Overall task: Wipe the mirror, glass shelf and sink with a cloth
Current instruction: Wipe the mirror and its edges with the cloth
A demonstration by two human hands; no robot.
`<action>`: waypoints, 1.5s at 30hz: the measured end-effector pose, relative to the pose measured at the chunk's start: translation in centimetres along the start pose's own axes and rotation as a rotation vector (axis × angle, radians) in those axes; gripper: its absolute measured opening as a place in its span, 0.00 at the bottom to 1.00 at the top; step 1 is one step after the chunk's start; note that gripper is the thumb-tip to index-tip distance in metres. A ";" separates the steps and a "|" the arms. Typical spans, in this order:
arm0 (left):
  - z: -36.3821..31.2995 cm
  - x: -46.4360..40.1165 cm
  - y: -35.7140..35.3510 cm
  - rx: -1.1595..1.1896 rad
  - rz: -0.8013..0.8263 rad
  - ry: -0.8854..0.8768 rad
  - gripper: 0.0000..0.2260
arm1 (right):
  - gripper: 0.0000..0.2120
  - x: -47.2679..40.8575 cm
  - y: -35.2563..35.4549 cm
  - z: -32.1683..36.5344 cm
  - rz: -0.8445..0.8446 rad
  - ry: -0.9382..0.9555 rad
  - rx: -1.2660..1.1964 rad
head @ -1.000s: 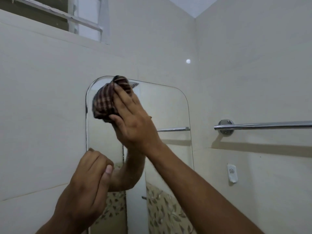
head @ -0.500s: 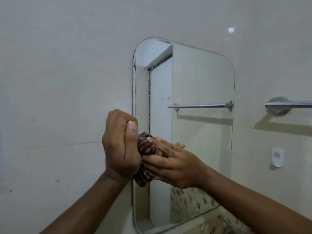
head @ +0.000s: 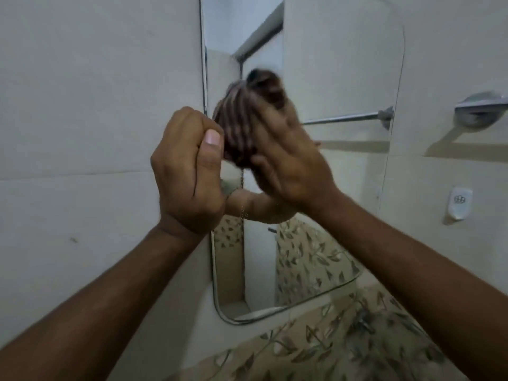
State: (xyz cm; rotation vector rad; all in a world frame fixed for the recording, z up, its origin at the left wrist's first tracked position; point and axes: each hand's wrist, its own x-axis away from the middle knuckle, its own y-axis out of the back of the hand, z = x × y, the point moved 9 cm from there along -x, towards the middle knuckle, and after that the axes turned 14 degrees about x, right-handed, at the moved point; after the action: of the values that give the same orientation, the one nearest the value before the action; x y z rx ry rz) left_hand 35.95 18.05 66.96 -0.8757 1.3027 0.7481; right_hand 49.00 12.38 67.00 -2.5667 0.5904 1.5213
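Note:
A tall mirror (head: 330, 78) with rounded corners hangs on the cream tiled wall. My right hand (head: 291, 160) presses a bunched dark checked cloth (head: 239, 127) flat against the glass near the mirror's left edge, about mid-height; fingers and cloth are motion-blurred. My left hand (head: 187, 171) is a closed fist with the thumb on top, holding nothing, just left of the cloth over the mirror's left rim. The arm's reflection shows in the glass below the cloth. Neither the glass shelf nor the sink is in view.
A chrome towel rail (head: 481, 105) is fixed to the right-hand wall, with a small white wall fitting (head: 458, 202) below it. Leaf-patterned tiles (head: 330, 347) run under the mirror.
My right hand swept the cloth from the mirror's top left down to its lower left, then back up to mid-height. My left fist stayed beside it. The view dropped and moved closer.

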 end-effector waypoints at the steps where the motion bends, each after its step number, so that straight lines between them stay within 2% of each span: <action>1: 0.0 0.0 0.2 0.014 -0.006 0.005 0.11 | 0.23 2.0 -0.4 2.5 0.015 0.111 0.013; 3: 0.0 0.2 0.3 0.049 -0.001 0.022 0.11 | 0.19 6.7 -1.0 6.3 0.041 0.266 0.010; 6: -0.1 1.8 -0.2 0.071 0.093 0.071 0.11 | 0.14 13.6 -2.2 10.0 0.107 0.453 -0.043; 8: 0.0 3.5 -0.2 0.077 0.170 0.110 0.12 | 0.14 15.5 -2.4 10.9 0.146 0.587 -0.048; 10: 0.1 5.0 0.5 0.066 0.222 0.138 0.12 | 0.16 14.5 -1.8 9.7 0.114 0.623 -0.031; 12: -0.1 5.6 1.2 0.040 0.242 0.147 0.13 | 0.18 10.6 -1.2 6.3 0.057 0.463 0.062; 14: -0.3 5.8 1.4 0.022 0.236 0.138 0.13 | 0.22 5.6 -0.6 0.8 0.006 0.098 0.113; 16: -0.3 5.9 1.3 0.003 0.228 0.125 0.13 | 0.24 1.7 0.4 -3.7 -0.053 -0.246 0.052; 18: -0.3 6.1 1.2 -0.001 0.210 0.115 0.13 | 0.24 0.1 0.7 -4.9 -0.126 -0.379 -0.004; 20: -0.2 6.3 1.3 -0.001 0.193 0.102 0.13 | 0.25 0.2 0.3 -3.1 -0.107 -0.324 0.007; 22: -0.5 6.5 1.4 0.003 0.177 0.081 0.13 | 0.24 2.4 -0.3 0.8 -0.050 -0.142 0.018; 26: -0.8 8.1 1.1 -0.095 0.180 0.087 0.12 | 0.15 11.8 -1.5 9.4 0.034 0.188 -0.061; 28: -1.0 10.2 0.4 -0.170 0.251 0.096 0.12 | 0.11 16.5 -2.3 12.2 0.072 0.266 -0.120; 30: -1.1 13.0 -0.5 -0.200 0.389 0.092 0.13 | 0.10 20.1 -2.6 13.6 0.099 0.323 -0.146; 33: -1.1 16.2 -1.2 -0.212 0.581 0.027 0.14 | 0.09 21.8 -2.4 13.6 0.086 0.347 -0.156; 36: -1.4 16.9 -1.1 -0.239 0.607 -0.045 0.14 | 0.10 19.9 -2.0 12.8 0.074 0.158 -0.140; 39: -1.5 17.4 -1.3 -0.318 0.591 -0.115 0.13 | 0.25 19.1 -2.3 11.5 0.036 -0.179 -0.060; 43: -0.7 19.0 -2.8 -0.488 0.754 -0.235 0.12 | 0.24 21.9 -3.4 8.4 0.076 -0.506 -0.043; 45: -0.4 19.4 -3.4 -0.617 0.818 -0.280 0.11 | 0.24 24.0 -3.1 4.7 0.049 -0.778 -0.070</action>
State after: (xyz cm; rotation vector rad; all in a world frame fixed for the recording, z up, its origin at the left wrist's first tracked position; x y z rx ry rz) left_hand 41.23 15.76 48.07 -0.6465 1.1707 1.9168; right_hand 56.48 9.88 43.64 -1.7557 0.4884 2.3616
